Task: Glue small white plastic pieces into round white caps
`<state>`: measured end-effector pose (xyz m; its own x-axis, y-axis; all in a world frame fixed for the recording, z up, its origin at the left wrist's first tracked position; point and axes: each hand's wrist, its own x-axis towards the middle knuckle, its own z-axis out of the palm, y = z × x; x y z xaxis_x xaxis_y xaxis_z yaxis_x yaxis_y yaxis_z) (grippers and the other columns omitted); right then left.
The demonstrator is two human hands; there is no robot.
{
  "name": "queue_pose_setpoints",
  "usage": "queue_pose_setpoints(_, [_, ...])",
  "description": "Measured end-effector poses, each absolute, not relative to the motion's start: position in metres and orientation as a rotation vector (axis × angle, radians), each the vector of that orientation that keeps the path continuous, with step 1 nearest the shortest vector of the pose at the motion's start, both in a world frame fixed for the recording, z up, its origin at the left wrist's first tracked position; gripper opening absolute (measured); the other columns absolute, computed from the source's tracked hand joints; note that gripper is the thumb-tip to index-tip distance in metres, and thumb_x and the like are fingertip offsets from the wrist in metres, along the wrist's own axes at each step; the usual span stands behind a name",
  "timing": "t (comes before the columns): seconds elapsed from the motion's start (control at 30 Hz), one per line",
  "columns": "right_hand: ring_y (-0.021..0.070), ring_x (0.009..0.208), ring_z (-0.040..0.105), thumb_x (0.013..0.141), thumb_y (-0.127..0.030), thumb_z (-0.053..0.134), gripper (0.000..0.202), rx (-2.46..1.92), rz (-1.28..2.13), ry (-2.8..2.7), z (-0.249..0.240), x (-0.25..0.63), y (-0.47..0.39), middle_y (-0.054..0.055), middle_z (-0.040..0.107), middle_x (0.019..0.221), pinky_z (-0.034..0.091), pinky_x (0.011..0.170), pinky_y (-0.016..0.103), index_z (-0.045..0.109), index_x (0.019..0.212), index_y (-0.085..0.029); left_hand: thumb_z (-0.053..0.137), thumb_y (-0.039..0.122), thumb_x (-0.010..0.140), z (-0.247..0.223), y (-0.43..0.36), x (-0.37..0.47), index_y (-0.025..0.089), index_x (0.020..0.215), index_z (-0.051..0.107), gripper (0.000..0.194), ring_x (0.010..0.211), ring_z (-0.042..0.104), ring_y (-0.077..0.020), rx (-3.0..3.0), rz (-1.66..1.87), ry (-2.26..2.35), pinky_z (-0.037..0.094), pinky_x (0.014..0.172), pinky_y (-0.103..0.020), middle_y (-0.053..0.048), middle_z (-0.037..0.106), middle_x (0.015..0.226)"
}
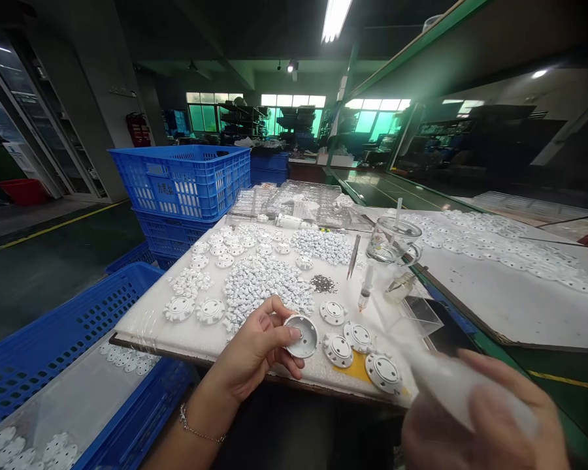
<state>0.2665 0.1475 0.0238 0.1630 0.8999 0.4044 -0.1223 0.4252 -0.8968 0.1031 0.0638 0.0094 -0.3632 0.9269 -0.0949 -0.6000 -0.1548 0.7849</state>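
My left hand [257,349] is closed around a small round white plastic housing [308,341], its hollow side tilted toward me and the thumb pressing inside the rim. At the lower right, my right hand [529,418] grips a whitish translucent squeeze bottle [451,382], blurred by motion, with its narrow end pointing up and left toward the table. Between the hands lie several white disc-shaped parts [383,371] with dark holes, some over a yellow patch [355,367]. Just beyond my left hand spreads a heap of small white pieces [264,284]. A syringe [366,290] and tweezers [353,256] lie behind the discs.
A glass mug [394,238] and a small glass bottle [400,287] stand right of the tweezers. Tiny dark pieces [323,283] lie mid-table. Blue crates [181,183] are stacked at left; another blue crate [127,294] stands nearer. More white parts cover a board [475,313] at right.
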Motion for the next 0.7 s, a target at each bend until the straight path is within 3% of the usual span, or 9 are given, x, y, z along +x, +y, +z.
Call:
queue_pose_setpoints(0.1, [0.0235,0.076,0.062,0.079,-0.044,0.073,0.032,-0.896,0.913,-1.047,0.025,0.282,0.172,0.007,0.064,0.091,0.052,0.071,0.041,0.062,0.101,-0.023,0.080,0.021,0.072,0.010,0.064,0.103,0.020,0.085,0.046,0.037,0.045,0.064,-0.0104,0.513,1.751,0.926,0.054,0.039,-0.016,0.005,0.065,0.067])
queue_pose_setpoints(0.2, [0.0268,0.096,0.065,0.067,-0.048,0.084,0.050,-0.973,0.929,-1.196,0.014,0.296,0.204,0.006,0.067,0.098,0.052,0.088,0.046,0.060,0.103,-0.024,0.079,0.020,0.074,0.008,0.064,0.102,0.020,0.086,0.046,0.035,0.046,0.064,-0.0098,0.527,1.765,0.931,0.055,0.041,-0.017,0.005,0.065,0.067])
queue_pose_setpoints(0.37, [0.0302,0.105,0.065,0.048,-0.055,0.089,0.081,-1.043,1.057,-1.351,-0.010,0.302,0.234,0.008,0.067,0.105,0.051,0.096,0.048,0.050,0.111,-0.022,0.079,0.022,0.075,0.006,0.063,0.103,0.020,0.086,0.046,0.035,0.047,0.063,-0.0095,0.536,1.777,0.951,0.055,0.042,-0.017,0.005,0.064,0.066])
queue_pose_setpoints(0.53, [0.0296,0.099,0.066,0.061,-0.062,0.078,0.076,-1.181,0.812,-1.617,-0.018,0.295,0.220,0.010,0.067,0.106,0.051,0.091,0.046,0.054,0.120,-0.021,0.081,0.023,0.073,0.008,0.063,0.105,0.020,0.084,0.047,0.036,0.048,0.063,-0.0092,0.534,1.814,0.971,0.053,0.042,-0.016,0.006,0.063,0.064])
queue_pose_setpoints(0.7, [0.0233,0.086,0.061,0.077,-0.063,0.067,0.069,-1.091,0.513,-1.518,-0.001,0.298,0.230,0.008,0.065,0.099,0.049,0.082,0.039,0.051,0.126,-0.017,0.083,0.024,0.069,0.010,0.065,0.106,0.020,0.084,0.046,0.039,0.047,0.063,-0.0084,0.474,1.848,1.028,0.051,0.041,-0.013,0.006,0.064,0.066])
